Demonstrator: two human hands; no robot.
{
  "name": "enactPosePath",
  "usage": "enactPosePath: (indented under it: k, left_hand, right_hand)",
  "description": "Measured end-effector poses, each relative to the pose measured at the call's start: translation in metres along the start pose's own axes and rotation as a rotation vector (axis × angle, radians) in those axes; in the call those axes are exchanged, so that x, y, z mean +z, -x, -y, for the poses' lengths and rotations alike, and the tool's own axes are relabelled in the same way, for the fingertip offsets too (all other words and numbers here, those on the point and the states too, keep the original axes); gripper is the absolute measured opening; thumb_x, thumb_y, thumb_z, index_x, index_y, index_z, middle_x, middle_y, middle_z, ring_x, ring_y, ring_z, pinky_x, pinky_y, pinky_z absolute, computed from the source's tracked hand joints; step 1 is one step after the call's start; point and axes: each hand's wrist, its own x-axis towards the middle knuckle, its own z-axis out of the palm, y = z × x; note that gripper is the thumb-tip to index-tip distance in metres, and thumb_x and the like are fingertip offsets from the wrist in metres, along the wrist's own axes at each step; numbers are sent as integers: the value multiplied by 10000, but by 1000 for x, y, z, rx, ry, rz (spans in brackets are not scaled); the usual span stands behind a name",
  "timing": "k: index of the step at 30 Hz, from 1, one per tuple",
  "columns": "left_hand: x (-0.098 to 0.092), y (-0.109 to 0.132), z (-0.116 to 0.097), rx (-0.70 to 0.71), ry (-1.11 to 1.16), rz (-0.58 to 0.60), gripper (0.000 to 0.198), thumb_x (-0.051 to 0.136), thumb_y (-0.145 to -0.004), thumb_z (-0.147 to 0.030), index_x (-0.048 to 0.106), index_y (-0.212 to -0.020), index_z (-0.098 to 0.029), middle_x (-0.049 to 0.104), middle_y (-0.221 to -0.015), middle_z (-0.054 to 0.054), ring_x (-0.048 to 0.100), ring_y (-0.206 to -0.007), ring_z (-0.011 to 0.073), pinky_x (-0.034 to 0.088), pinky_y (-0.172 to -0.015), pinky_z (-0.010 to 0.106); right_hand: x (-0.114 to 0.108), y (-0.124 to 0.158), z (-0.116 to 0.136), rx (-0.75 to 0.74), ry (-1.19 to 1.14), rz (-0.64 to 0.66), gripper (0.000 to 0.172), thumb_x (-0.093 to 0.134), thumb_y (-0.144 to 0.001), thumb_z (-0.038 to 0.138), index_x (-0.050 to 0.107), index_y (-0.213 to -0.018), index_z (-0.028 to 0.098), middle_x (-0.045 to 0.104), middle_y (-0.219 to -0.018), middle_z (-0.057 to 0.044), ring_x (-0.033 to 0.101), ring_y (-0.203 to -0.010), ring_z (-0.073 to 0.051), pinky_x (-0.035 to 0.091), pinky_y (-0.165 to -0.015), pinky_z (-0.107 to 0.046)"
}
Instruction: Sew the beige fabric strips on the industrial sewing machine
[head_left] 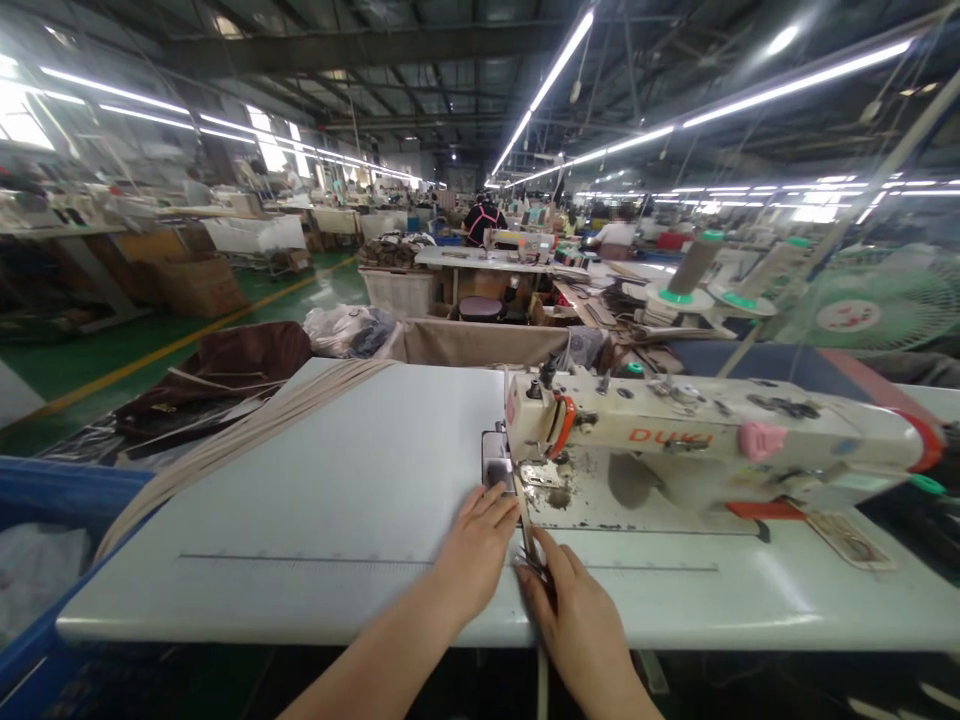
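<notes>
A worn white sewing machine (705, 445) stands on the white table (315, 500). A narrow beige strip (525, 525) runs from under its presser foot toward me and over the table's front edge. My left hand (476, 550) lies flat on the table just left of the strip, fingers stretched toward the presser foot. My right hand (577, 615) is closed in a pinch on the strip just in front of the needle area.
A bundle of long beige strips (247, 430) lies across the table's left side and hangs off it. Blue bins (45, 500) sit at the left, brown fabric (225, 370) behind. Thread cones (694, 265) and a fan (862, 310) stand at the right. Other people work at far tables.
</notes>
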Motion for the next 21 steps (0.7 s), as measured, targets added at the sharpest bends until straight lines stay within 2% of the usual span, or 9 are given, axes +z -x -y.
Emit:
enactPosePath:
  k: [3, 5, 8, 13, 16, 21]
  left_hand:
    - [0, 3, -3, 38, 2, -68, 437, 408, -1041, -145, 613, -1424, -200, 648, -1456, 86, 512, -1464, 237, 391, -1281, 480]
    - [-1, 4, -7, 44, -12, -99, 409, 427, -1071, -222, 594, -1443, -186, 643, -1463, 88, 502, -1473, 244, 397, -1278, 472]
    - [-3, 5, -11, 27, -55, -84, 482, 440, -1091, -382, 522, -1508, -155, 579, -1535, 100, 462, -1503, 265, 408, -1271, 468]
    - [-5, 4, -13, -3, -93, -17, 698, 425, -1065, -584, 409, -1588, -122, 463, -1623, 127, 393, -1545, 302, 382, -1284, 499]
    - [-6, 4, -12, 4, -103, 11, 667, 386, -1085, -549, 405, -1589, -112, 444, -1634, 124, 377, -1553, 304, 380, -1284, 514]
    - [-5, 4, -9, 29, -119, -18, 476, 360, -1101, -271, 492, -1533, -123, 504, -1598, 95, 418, -1531, 261, 381, -1285, 482]
  right_hand:
    - [-7, -1, -6, 83, -229, -49, 356, 480, -1038, 384, 654, -1297, 213, 750, -1156, -110, 744, -1014, -224, 616, -878, -337]
    - [-12, -4, -12, 138, -300, -98, 341, 499, -1020, 401, 694, -1217, 202, 759, -1101, -111, 739, -1003, -225, 613, -893, -337]
    - [-20, -10, -23, 157, -297, -144, 339, 512, -1004, 423, 723, -1150, 203, 761, -1052, -102, 733, -948, -224, 607, -885, -346]
    - [-26, -15, -48, 176, -181, -208, 347, 505, -982, 418, 729, -1144, 208, 766, -1112, -103, 727, -967, -231, 588, -886, -357]
    - [-27, -14, -59, 245, -155, -291, 376, 503, -976, 466, 744, -1104, 207, 768, -1014, -91, 697, -832, -222, 577, -814, -344]
    - [-31, -11, -58, 381, -219, -378, 386, 560, -948, 526, 765, -1035, 211, 679, -751, -24, 569, -633, -187, 511, -684, -309]
